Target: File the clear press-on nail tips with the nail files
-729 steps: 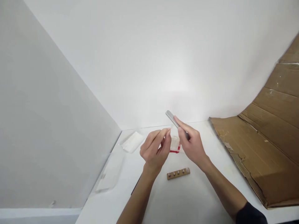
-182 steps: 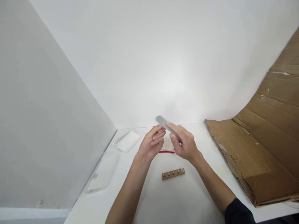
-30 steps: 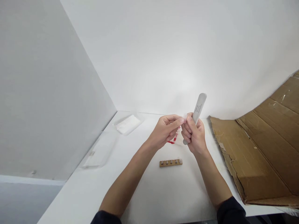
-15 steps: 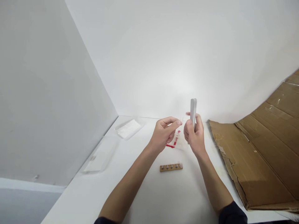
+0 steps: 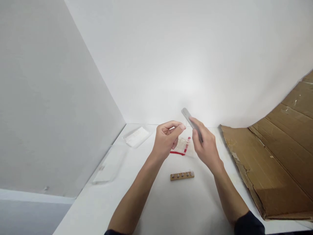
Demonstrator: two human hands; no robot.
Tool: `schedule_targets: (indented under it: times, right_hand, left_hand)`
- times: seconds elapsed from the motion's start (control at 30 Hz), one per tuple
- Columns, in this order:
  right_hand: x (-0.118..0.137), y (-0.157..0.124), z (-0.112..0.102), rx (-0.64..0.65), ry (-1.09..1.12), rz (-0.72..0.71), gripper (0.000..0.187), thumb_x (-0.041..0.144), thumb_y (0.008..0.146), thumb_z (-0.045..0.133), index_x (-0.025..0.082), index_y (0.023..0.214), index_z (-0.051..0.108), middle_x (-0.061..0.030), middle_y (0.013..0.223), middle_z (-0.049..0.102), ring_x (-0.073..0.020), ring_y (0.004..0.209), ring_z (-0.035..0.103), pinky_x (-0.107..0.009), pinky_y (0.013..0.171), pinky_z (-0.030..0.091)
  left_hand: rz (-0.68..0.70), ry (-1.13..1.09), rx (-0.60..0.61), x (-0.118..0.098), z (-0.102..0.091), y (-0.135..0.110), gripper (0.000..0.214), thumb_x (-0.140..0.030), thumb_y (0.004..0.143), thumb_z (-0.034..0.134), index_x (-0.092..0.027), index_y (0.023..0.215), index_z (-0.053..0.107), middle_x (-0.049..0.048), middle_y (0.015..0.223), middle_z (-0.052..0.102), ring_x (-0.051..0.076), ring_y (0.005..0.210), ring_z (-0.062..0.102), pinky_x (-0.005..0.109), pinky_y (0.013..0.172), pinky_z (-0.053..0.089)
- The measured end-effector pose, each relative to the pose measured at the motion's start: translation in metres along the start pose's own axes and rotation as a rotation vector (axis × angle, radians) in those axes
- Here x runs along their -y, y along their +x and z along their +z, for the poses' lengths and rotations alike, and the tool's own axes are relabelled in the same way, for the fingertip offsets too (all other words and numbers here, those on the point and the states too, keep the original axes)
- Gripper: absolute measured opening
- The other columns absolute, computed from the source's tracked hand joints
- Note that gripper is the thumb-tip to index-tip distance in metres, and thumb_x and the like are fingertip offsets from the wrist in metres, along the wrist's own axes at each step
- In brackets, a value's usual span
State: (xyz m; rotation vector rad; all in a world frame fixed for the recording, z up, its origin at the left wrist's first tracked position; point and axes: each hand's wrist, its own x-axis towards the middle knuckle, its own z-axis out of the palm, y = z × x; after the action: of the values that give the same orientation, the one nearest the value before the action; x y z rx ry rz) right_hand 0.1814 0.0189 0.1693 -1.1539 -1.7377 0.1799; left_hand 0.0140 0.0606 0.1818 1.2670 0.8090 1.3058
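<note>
My right hand point(image 5: 205, 147) is closed round a flat grey nail file point(image 5: 189, 118) that slants up and to the left above the white table point(image 5: 186, 209). My left hand point(image 5: 166, 141) is raised beside it, fingers curled with thumb and forefinger pinched; whatever they hold is too small to make out. The file's tip is close to those fingertips. Behind both hands lies a small clear bag with a red strip point(image 5: 183, 147). In front of them a short wooden strip with several metal studs point(image 5: 182, 176) rests on the table.
Two clear plastic trays sit along the left wall, one near the far corner point(image 5: 136, 136) and one nearer point(image 5: 110, 164). A large flattened cardboard sheet point(image 5: 271, 153) covers the table's right side and leans up the wall.
The file, upright in my right hand half a second ago, now tilts left toward my left fingertips. My left hand has stayed pinched in place.
</note>
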Motion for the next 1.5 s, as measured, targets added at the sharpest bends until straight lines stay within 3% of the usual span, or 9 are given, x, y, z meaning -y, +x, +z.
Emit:
schedule_targets:
  times: [0.07,0.2,0.37,0.5,0.6,0.9,1.03,1.3,1.5]
  right_hand:
    - [0.002,-0.001,-0.002,-0.045,-0.004,0.010,0.047,0.026,0.111,0.042,0.033,0.155,0.056,-0.0085,0.129,0.073,-0.0227,0.100,0.069,-0.040,0.092,0.057]
    - [0.006,-0.002,-0.003,0.031,-0.019,0.014,0.047,0.027,0.110,0.045,0.032,0.155,0.059,-0.0063,0.095,0.070,-0.0215,0.080,0.063,-0.035,0.076,0.054]
    - [0.004,-0.001,-0.004,-0.036,-0.047,-0.039,0.048,0.024,0.109,0.047,0.033,0.154,0.061,-0.0009,0.078,0.054,-0.0191,0.069,0.051,-0.032,0.067,0.047]
    - [0.005,-0.001,-0.002,-0.012,-0.027,-0.032,0.049,0.021,0.109,0.045,0.034,0.153,0.062,0.0000,0.077,0.052,-0.0187,0.070,0.050,-0.031,0.068,0.046]
    - [0.009,-0.002,-0.002,-0.050,0.009,-0.028,0.047,0.023,0.109,0.047,0.033,0.152,0.064,0.0008,0.075,0.050,-0.0182,0.067,0.048,-0.031,0.067,0.045]
    - [0.011,-0.004,0.000,-0.006,0.031,-0.057,0.049,0.021,0.109,0.045,0.031,0.155,0.062,0.0025,0.074,0.044,-0.0157,0.064,0.044,-0.028,0.061,0.041]
    - [0.013,-0.005,0.000,-0.072,0.016,-0.045,0.050,0.020,0.109,0.045,0.029,0.155,0.061,0.0028,0.075,0.044,-0.0152,0.065,0.043,-0.028,0.063,0.043]
    - [0.014,-0.005,0.005,-0.093,0.020,-0.029,0.049,0.018,0.109,0.045,0.026,0.154,0.061,0.0028,0.075,0.045,-0.0149,0.066,0.046,-0.027,0.064,0.045]
    - [0.017,-0.007,0.016,-0.119,0.063,-0.008,0.049,0.017,0.109,0.043,0.026,0.153,0.063,0.0034,0.073,0.043,-0.0154,0.066,0.045,-0.028,0.062,0.043]
  left_hand:
    - [0.018,0.045,-0.014,0.000,0.000,0.000,0.025,-0.039,0.085,0.079,-0.019,0.073,0.071,-0.0090,0.046,0.039,0.003,0.034,0.027,0.020,0.034,0.021]
    - [0.191,0.239,-0.085,-0.002,0.003,-0.005,0.019,-0.033,0.087,0.076,-0.019,0.076,0.074,-0.0025,0.065,0.057,0.005,0.042,0.040,0.021,0.037,0.030]
    - [0.373,0.395,-0.184,-0.006,0.007,-0.012,0.014,-0.026,0.088,0.074,-0.019,0.077,0.076,0.0000,0.071,0.055,0.009,0.057,0.047,0.019,0.042,0.035]
    - [0.193,0.229,-0.071,-0.007,0.000,-0.008,0.021,-0.034,0.087,0.077,-0.018,0.074,0.073,-0.0029,0.062,0.055,0.004,0.042,0.037,0.021,0.037,0.027]
    - [0.028,0.061,0.005,-0.007,-0.005,-0.002,0.028,-0.042,0.084,0.081,-0.018,0.073,0.072,-0.0084,0.046,0.040,0.003,0.034,0.026,0.021,0.034,0.019]
    - [-0.134,-0.206,0.060,-0.007,-0.009,0.005,0.040,-0.046,0.070,0.095,-0.014,0.076,0.072,-0.0128,0.048,0.032,-0.003,0.036,0.018,0.013,0.033,0.013]
    - [-0.190,-0.288,0.090,-0.009,-0.009,0.007,0.044,-0.048,0.068,0.097,-0.014,0.073,0.069,-0.0133,0.048,0.032,-0.004,0.036,0.014,0.011,0.033,0.012]
    - [-0.092,-0.239,0.031,-0.003,-0.003,0.004,0.040,-0.047,0.071,0.095,-0.014,0.077,0.073,-0.0121,0.048,0.034,-0.002,0.036,0.019,0.012,0.033,0.015]
    - [0.136,-0.074,-0.080,0.013,0.004,0.005,0.033,-0.046,0.080,0.088,-0.016,0.077,0.076,-0.0102,0.041,0.038,0.002,0.031,0.028,0.017,0.031,0.019]
